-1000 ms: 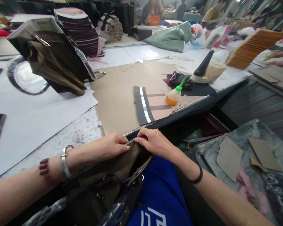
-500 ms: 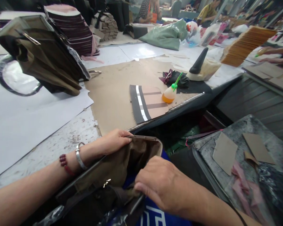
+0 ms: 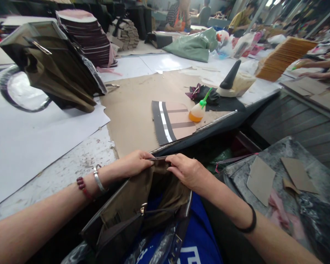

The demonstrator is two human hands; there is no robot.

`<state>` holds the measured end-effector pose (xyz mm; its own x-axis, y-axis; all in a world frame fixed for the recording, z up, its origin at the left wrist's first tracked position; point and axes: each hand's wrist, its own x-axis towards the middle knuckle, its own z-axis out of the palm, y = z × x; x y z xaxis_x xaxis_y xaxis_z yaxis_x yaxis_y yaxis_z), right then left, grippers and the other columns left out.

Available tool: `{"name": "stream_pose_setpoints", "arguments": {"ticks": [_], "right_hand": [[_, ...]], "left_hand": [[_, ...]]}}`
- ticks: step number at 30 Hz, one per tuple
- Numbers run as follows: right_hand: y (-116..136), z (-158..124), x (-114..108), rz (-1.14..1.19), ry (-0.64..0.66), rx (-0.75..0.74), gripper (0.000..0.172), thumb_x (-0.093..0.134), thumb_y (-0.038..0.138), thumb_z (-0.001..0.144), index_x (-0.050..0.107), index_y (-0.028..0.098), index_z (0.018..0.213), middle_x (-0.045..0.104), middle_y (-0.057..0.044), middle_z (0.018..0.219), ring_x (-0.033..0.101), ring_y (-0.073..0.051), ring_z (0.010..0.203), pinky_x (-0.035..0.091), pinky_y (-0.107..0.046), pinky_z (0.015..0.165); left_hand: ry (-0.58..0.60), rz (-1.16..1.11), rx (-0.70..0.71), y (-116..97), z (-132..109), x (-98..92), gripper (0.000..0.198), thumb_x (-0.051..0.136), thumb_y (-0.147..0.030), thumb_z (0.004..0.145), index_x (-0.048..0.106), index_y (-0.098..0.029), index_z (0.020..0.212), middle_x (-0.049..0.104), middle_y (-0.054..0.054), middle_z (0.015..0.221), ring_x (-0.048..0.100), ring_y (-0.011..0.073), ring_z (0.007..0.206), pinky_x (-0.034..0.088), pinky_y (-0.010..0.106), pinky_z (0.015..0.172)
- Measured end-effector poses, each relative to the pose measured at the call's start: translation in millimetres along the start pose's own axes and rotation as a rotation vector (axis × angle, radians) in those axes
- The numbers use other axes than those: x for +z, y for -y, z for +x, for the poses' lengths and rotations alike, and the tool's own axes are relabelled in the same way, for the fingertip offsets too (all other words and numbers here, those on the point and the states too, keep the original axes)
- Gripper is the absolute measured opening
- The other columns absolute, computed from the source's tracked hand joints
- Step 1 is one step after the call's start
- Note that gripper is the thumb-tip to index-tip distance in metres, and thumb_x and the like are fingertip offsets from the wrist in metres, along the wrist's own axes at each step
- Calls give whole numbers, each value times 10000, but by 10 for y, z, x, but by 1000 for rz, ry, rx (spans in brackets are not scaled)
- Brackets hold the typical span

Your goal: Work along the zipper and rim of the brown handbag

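In front of the table, pinches the rim of a brown bag between closed fingers of left hand and right hand.

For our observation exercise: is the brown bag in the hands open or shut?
Open: the brown bag gapes, with blue cloth showing between its spread sides.

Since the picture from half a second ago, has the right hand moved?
Yes: forward. Judged against the striped panel, the right hand has moved closer and now grips the brown bag's far rim beside the left hand.
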<state>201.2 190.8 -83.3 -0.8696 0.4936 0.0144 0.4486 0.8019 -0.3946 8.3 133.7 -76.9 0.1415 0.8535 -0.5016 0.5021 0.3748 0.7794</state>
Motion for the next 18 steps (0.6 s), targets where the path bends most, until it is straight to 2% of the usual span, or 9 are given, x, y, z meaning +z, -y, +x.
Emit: {"name": "stream_pose_setpoints", "arguments": {"ticks": [4, 9, 15, 18], "right_hand": [[11, 150, -27, -105, 102, 30, 188, 483, 210, 825, 481, 220, 1013, 544, -34, 883, 554, -150, 795, 408, -232, 671], [7, 299, -23, -205, 131, 69, 90, 431, 225, 844, 499, 186, 889, 548, -28, 822, 540, -147, 695, 368, -238, 580], [-43, 270, 47, -57, 81, -89, 21, 502, 200, 803, 511, 191, 819, 474, -17, 841, 447, -136, 811, 358, -220, 659], [-51, 249, 74, 19, 56, -82, 18, 523, 189, 787, 510, 183, 777, 437, -22, 866, 420, -133, 815, 369, -227, 681]], "left_hand": [[7, 7, 10, 28, -1, -13, 304, 426, -315, 675, 636, -153, 823, 623, -1, 694, 535, 151, 605, 411, 214, 562], [0, 34, 36, 75, -1, -29, 303, 399, -298, 696, 635, -163, 832, 628, -9, 730, 541, 153, 637, 415, 217, 597], [38, 5, 50, 138, 14, -78, 306, 398, -266, 687, 633, -160, 852, 639, -3, 801, 558, 173, 728, 423, 242, 690], [54, -9, 36, 137, 13, -81, 316, 397, -249, 679, 636, -165, 868, 644, -3, 795, 563, 175, 722, 429, 242, 684]]}}
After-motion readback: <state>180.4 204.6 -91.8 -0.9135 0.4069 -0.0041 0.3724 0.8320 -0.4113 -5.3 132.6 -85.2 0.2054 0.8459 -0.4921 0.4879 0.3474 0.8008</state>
